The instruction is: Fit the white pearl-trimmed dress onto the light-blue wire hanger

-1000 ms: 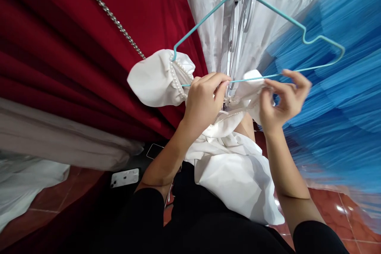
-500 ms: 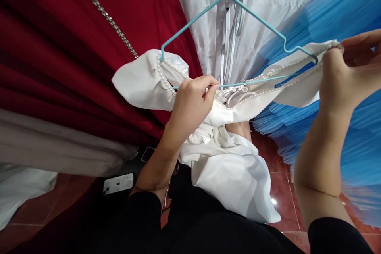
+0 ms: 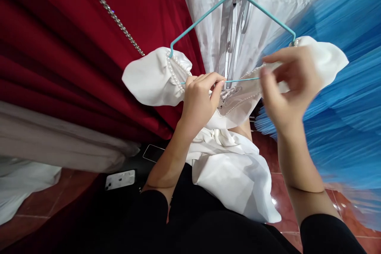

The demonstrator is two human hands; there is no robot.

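A white dress [image 3: 232, 166] with pearl-beaded edging hangs by both shoulders from a light-blue hanger [image 3: 205, 15], its skirt bunched over my lap. My left hand [image 3: 202, 97] pinches the hanger's lower bar near its middle, in front of the neckline. In front of the right side of the dress, my right hand [image 3: 291, 83] is blurred, with thumb and forefinger apart and nothing visible between them. Behind that hand, the right sleeve [image 3: 329, 59] spreads outward. The left sleeve [image 3: 150, 77] sticks out on the other side.
Red fabric [image 3: 143, 12] drapes on the left, with a beaded chain [image 3: 111, 14] across it. Blue tulle [image 3: 342, 127] fills the right side. White cloth [image 3: 205, 12] hangs behind a metal stand [image 3: 228, 43]. A phone [image 3: 120, 179] lies on a dark surface at lower left.
My right hand has let go of the right sleeve end and moved left. That shoulder now hangs on the hanger's right hook. My left hand still grips the bar.
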